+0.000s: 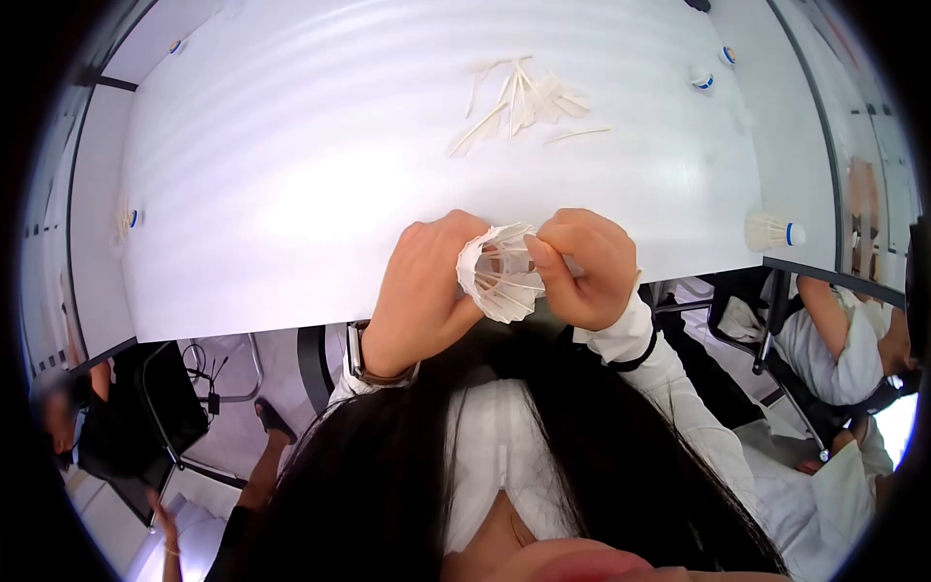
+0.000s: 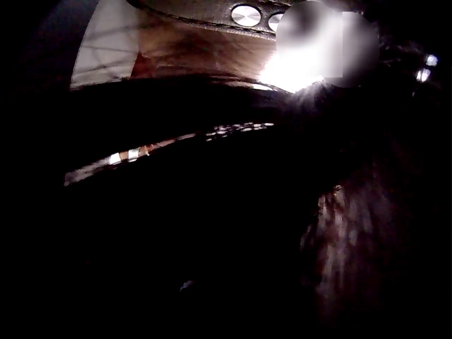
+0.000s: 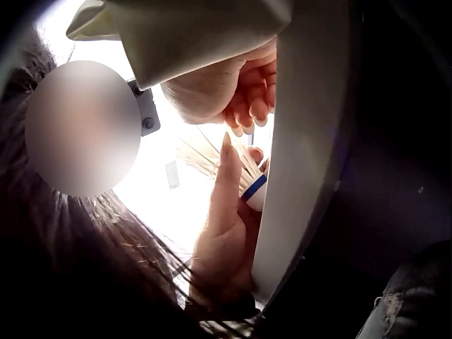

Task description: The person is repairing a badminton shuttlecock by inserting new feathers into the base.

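Observation:
Over the table's near edge, my left hand (image 1: 415,286) grips a white feather shuttlecock (image 1: 506,305), its open skirt facing up toward the head camera. The right hand (image 1: 593,270) has thumb and forefinger pinched at the skirt's right rim, on a feather. Seen from the right wrist, the shuttlecock's blue-banded base (image 3: 254,188) sits low in the left hand (image 3: 220,201), whose thumb lies along the feathers. Above it are the curled fingers of the right hand (image 3: 251,99). The left wrist view is mostly dark, with a watch strap (image 2: 205,13) at the top.
Loose feathers (image 1: 522,102) lie in a pile on the white table (image 1: 291,194) beyond the hands. A whole shuttlecock (image 1: 769,233) rests at the right edge. Blue-banded shuttlecock bases (image 1: 703,81) stand at the far right, others at the left. Other people sit on both sides.

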`<state>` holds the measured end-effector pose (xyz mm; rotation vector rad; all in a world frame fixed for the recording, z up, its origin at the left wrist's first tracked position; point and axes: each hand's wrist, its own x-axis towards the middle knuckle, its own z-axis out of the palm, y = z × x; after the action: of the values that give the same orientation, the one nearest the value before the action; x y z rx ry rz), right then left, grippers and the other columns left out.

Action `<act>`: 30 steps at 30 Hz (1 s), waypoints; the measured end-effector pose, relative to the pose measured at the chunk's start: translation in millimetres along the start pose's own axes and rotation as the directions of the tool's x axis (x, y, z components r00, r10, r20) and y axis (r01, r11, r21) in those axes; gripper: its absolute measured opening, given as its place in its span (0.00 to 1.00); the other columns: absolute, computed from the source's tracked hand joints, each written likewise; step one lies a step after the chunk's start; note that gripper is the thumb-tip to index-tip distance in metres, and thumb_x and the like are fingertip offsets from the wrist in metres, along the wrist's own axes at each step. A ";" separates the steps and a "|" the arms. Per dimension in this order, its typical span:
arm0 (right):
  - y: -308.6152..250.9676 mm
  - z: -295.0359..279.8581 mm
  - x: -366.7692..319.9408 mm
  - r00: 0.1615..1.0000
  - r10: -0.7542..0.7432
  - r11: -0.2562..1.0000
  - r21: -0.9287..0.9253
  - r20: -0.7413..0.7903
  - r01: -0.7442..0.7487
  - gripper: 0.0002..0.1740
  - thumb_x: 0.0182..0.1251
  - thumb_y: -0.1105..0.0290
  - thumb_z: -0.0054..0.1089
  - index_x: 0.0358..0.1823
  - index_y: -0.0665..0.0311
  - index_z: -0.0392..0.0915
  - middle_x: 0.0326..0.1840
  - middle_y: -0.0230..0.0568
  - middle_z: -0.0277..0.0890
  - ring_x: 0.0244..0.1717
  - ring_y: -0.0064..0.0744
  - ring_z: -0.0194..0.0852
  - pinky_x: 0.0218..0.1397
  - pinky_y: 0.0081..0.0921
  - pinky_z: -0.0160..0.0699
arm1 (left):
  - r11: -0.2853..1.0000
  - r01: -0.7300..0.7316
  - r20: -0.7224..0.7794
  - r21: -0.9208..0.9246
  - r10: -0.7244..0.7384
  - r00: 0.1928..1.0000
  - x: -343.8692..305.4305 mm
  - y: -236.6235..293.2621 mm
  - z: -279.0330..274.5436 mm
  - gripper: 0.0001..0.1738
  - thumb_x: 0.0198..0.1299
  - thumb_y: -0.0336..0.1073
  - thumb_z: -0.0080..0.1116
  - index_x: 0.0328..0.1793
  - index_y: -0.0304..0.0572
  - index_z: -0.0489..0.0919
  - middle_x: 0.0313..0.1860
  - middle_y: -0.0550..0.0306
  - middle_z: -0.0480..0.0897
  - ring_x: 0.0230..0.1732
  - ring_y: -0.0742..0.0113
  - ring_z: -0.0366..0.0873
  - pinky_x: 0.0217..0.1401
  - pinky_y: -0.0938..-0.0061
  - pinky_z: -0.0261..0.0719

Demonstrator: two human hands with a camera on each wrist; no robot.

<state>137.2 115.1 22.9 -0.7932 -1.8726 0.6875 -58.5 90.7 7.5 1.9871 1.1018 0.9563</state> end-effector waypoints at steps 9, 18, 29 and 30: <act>3.3 2.7 0.9 0.999 0.051 0.998 0.041 -0.006 -0.050 0.05 0.61 0.81 0.62 0.30 0.66 0.76 0.20 0.40 0.72 0.17 0.37 0.67 0.21 0.29 0.63 | 0.999 -0.050 -0.013 0.016 0.051 0.999 1.6 -4.5 -1.6 0.20 0.54 0.37 0.64 0.51 0.42 0.74 0.43 0.54 0.77 0.41 0.51 0.73 0.44 0.63 0.64; 4.8 1.2 1.5 0.998 0.044 0.997 0.068 0.045 -0.047 0.04 0.62 0.82 0.61 0.31 0.66 0.76 0.20 0.40 0.71 0.17 0.37 0.67 0.20 0.29 0.62 | 1.000 -0.012 0.000 -0.006 0.012 1.000 0.3 -3.4 -0.6 0.19 0.54 0.37 0.64 0.50 0.41 0.74 0.43 0.54 0.77 0.41 0.50 0.73 0.44 0.62 0.65; 15.1 -18.7 10.3 0.994 -0.076 0.961 -0.273 -0.079 0.051 0.07 0.55 0.77 0.65 0.36 0.67 0.79 0.35 0.45 0.79 0.37 0.48 0.76 0.43 0.36 0.74 | 1.000 0.002 -0.086 0.012 -0.001 0.996 1.3 3.2 -1.9 0.21 0.53 0.40 0.66 0.51 0.41 0.75 0.42 0.52 0.78 0.41 0.48 0.74 0.44 0.61 0.67; 19.1 -22.1 13.8 0.991 -0.125 0.909 -0.406 -0.055 0.092 0.07 0.56 0.76 0.65 0.36 0.67 0.79 0.37 0.46 0.79 0.40 0.49 0.76 0.46 0.37 0.74 | 1.000 0.013 -0.090 -0.014 -0.014 0.996 1.0 2.9 -1.2 0.21 0.53 0.40 0.66 0.51 0.41 0.75 0.42 0.52 0.78 0.41 0.48 0.74 0.44 0.61 0.67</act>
<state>157.2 140.4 24.8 -0.9509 -1.9956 0.1927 -57.9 90.6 10.8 1.9402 1.1535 1.0528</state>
